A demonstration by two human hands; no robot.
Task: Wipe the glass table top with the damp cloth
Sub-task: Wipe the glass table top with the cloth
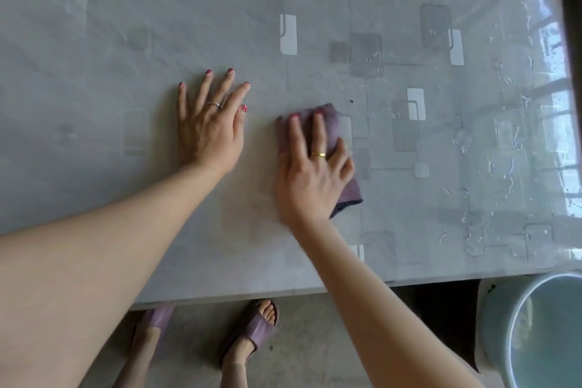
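Observation:
The glass table top (pixel 132 41) fills most of the view, grey with a pattern of pale squares. A folded purple damp cloth (pixel 349 190) lies on it near the middle. My right hand (pixel 310 167) presses flat on the cloth with fingers spread and is slightly blurred. My left hand (pixel 209 126) rests flat on the bare glass, fingers apart, a short way to the left of the cloth and holding nothing. To the right of the cloth the glass shows water streaks and droplets (pixel 491 148).
A pale green bucket of water (pixel 491 318) stands on the floor at the lower right, just below the table's near edge (pixel 283 293). My feet in purple slippers (pixel 252 331) are on the concrete floor under that edge.

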